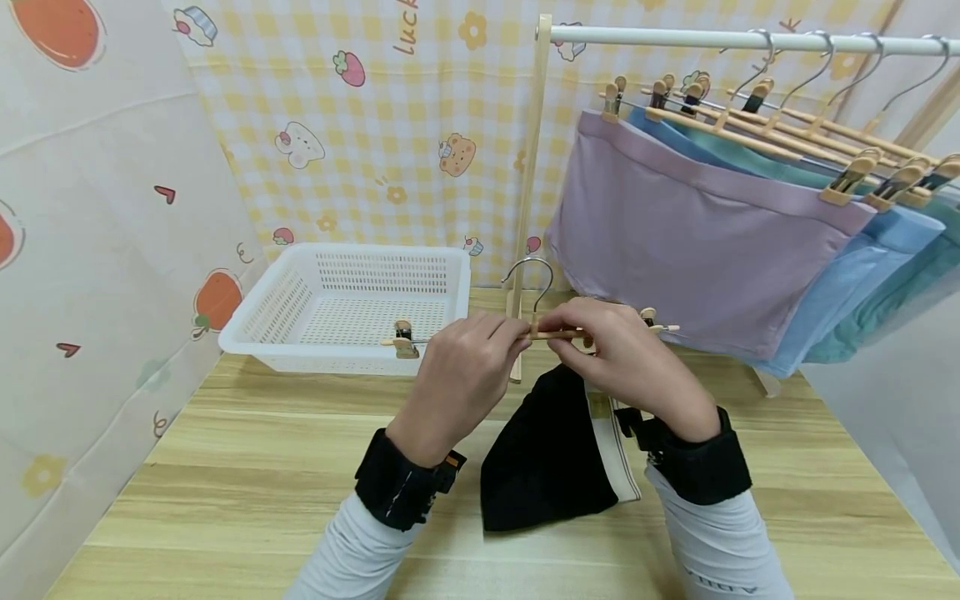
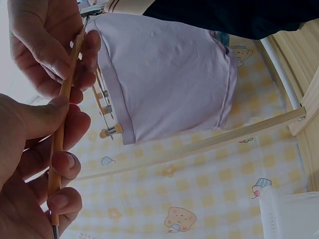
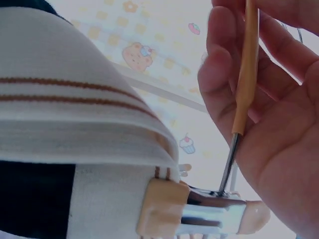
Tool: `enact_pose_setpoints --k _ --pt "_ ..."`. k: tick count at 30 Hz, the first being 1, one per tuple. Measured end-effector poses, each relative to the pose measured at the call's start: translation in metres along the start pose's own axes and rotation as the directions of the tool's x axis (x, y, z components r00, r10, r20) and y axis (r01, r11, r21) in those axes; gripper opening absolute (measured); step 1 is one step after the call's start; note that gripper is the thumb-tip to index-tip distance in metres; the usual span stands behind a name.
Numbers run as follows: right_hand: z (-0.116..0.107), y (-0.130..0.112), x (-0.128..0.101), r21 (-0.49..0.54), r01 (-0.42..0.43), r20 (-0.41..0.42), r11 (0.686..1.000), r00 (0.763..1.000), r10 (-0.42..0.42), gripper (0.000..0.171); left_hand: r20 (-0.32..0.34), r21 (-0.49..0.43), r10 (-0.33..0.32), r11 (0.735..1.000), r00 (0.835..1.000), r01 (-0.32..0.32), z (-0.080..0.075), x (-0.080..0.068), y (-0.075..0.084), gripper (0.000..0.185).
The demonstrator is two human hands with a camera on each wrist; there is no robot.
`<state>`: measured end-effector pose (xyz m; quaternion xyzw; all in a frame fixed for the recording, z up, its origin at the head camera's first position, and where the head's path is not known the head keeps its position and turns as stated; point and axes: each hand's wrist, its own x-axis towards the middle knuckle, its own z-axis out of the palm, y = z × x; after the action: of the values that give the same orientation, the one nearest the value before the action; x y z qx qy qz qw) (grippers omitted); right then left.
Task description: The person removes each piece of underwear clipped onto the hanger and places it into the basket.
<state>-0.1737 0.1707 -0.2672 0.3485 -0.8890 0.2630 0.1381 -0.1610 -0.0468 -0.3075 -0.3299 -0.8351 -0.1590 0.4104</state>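
- Hands meet above the middle of the tabletop (image 1: 225,467): the left hand (image 1: 461,379) and the right hand (image 1: 622,358) both pinch the thin wooden bar of 1 clip hanger (image 1: 555,334), held level between them.
- Left hand's fingers (image 2: 65,164) and thumb curl round the bar in the left wrist view, so it is grasping the hanger; the right hand's fingers close on the same bar just beside them.
- Hanger's metal hook (image 1: 529,271) stands upright above the bar, and 1 clip (image 1: 405,340) sticks out at the left end, in front of the basket.
- Black shorts (image 1: 543,458) with a white striped waistband (image 1: 618,454) hang from the hanger's right clip (image 3: 199,211) and rest on the tabletop between the 2 forearms, nearer the front edge.
- White plastic basket (image 1: 345,362) sits near the far left corner of the tabletop.
- Clothes rail (image 1: 712,39) stands along the far right side, carrying 4 hangers; a lilac garment (image 1: 690,250) hangs in front, with a blue one (image 1: 862,283) and a green one (image 1: 915,283) behind it.
- Patterned checked cloth (image 1: 375,150) covers the wall behind.
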Motion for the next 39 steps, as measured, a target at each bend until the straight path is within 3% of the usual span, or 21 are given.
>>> enact_pose_setpoints --k 6,12,15,22,24,30,39 --pt "-0.011 -0.005 -0.007 -0.004 0.066 -0.131 0.998 0.989 -0.066 0.02 -0.014 -0.038 -0.016 0.999 1.0 0.015 -0.001 0.001 -0.003 0.012" --pt "-0.024 -0.002 -0.013 -0.011 0.112 -0.329 0.994 0.938 -0.109 0.023 -0.022 -0.056 -0.027 0.998 0.999 0.026 -0.003 0.002 -0.006 0.013" --pt "-0.029 0.002 -0.015 -0.015 0.082 -0.369 0.997 0.926 -0.082 0.021 -0.021 -0.064 -0.036 0.997 0.999 0.034 -0.004 0.002 -0.008 0.013" --pt "-0.036 0.02 -0.018 -0.049 -0.073 -0.238 0.996 0.969 0.059 0.035 -0.031 -0.078 -0.045 0.996 0.998 0.043 -0.007 0.001 -0.009 0.012" --pt "-0.038 0.026 -0.019 -0.045 -0.105 -0.199 0.993 0.976 0.094 0.031 -0.03 -0.078 -0.049 0.996 0.998 0.047 -0.007 0.0 -0.01 0.013" --pt "-0.043 0.04 -0.021 -0.018 -0.168 -0.119 0.986 0.979 0.165 0.009 -0.024 -0.087 -0.065 0.994 0.998 0.063 -0.009 -0.001 -0.013 0.013" --pt "-0.044 0.055 -0.026 0.158 -0.215 -0.094 0.964 0.968 0.231 0.007 -0.018 -0.093 -0.085 0.992 0.996 0.083 -0.012 -0.001 -0.019 0.012"
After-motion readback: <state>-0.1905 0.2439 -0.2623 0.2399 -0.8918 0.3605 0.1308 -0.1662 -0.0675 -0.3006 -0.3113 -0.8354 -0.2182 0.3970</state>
